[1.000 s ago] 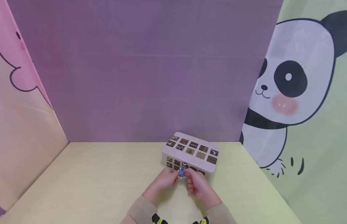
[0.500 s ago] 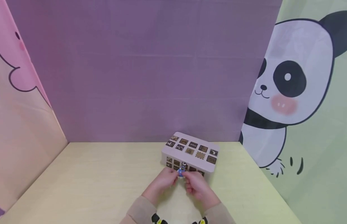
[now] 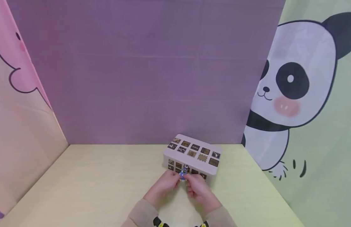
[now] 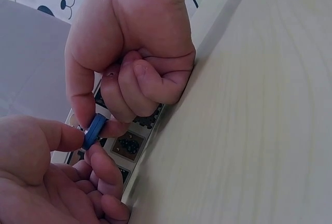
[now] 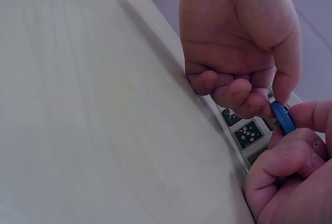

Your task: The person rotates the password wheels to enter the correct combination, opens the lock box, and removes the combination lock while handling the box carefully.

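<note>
A small blue padlock with a metal shackle hangs at the front of a pale box printed with square pictures. My left hand pinches the padlock's left edge between thumb and index finger. From the other side, my right hand has its thumb and index finger on the padlock too, the other fingers curled in. The blue body shows edge-on between both hands' fingertips in the left wrist view, and the right wrist view shows the same blue rim. Fingers cover much of the padlock's faces.
The box stands on a pale wooden table, close to a purple backdrop. A panda-printed curtain hangs to the right and a pink-and-cream one to the left.
My right thumb and fingers have shifted slightly left on the padlock, showing its blue face and shackle at a different angle. My left hand and the box have stayed in place.
</note>
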The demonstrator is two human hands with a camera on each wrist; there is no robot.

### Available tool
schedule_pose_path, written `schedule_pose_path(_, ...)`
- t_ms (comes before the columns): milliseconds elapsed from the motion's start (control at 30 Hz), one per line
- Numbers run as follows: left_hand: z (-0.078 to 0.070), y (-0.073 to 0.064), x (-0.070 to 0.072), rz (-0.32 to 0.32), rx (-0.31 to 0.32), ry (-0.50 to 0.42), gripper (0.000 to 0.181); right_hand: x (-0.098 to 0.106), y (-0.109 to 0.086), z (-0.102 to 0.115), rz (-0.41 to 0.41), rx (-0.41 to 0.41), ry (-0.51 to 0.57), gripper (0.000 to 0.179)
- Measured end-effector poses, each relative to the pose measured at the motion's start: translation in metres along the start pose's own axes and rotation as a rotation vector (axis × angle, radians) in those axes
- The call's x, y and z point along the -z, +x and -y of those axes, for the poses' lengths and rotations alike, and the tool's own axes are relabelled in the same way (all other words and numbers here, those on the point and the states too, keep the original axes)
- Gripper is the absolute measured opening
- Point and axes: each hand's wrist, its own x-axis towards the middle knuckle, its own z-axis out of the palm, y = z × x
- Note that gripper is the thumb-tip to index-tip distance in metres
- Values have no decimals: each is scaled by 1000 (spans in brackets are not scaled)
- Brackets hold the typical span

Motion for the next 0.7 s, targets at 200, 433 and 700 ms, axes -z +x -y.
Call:
schedule_pose_path(200,1,0,0,1,-4,4,38,-1,1,0,-4,-1,9,21)
schedule_pose_path(433,2,0,-1,1,0,7,35,-1,-2,0,-3,6,9,21)
schedule_pose_path(700,-1,0,0,9,-9,-2,35,-1,0,0,-12,-1,5,22)
